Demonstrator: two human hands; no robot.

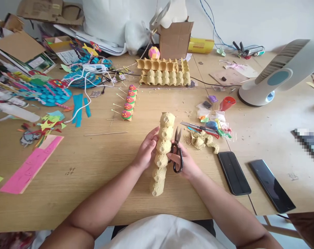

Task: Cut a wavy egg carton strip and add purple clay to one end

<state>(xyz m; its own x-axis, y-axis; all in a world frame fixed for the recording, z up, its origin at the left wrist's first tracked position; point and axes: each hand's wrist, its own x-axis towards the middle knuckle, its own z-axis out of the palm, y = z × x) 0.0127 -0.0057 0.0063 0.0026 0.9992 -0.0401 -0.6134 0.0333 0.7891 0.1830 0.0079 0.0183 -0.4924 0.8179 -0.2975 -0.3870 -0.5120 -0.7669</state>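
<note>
A long strip of egg carton [162,159], tan and bumpy, is held up over the table in front of me, its cups in a single row. My left hand [147,148] grips its left edge, fingers reaching behind it. On the other side, my right hand [184,159] holds black-handled scissors [178,152], blades pointing up and slightly apart, with its fingers also touching the strip. Torn carton scraps [202,140] lie to the right of that hand. Beyond the strip, a painted egg-carton row [129,102] in red and green has thin sticks at its left.
Whole egg cartons [164,76] stand at the back. A utility knife [200,129], clay packets [211,116] and a red cup [227,103] lie right of centre. Two phones [234,173] and a white fan [273,74] are farther right. Paper craft pieces [32,162] crowd the left.
</note>
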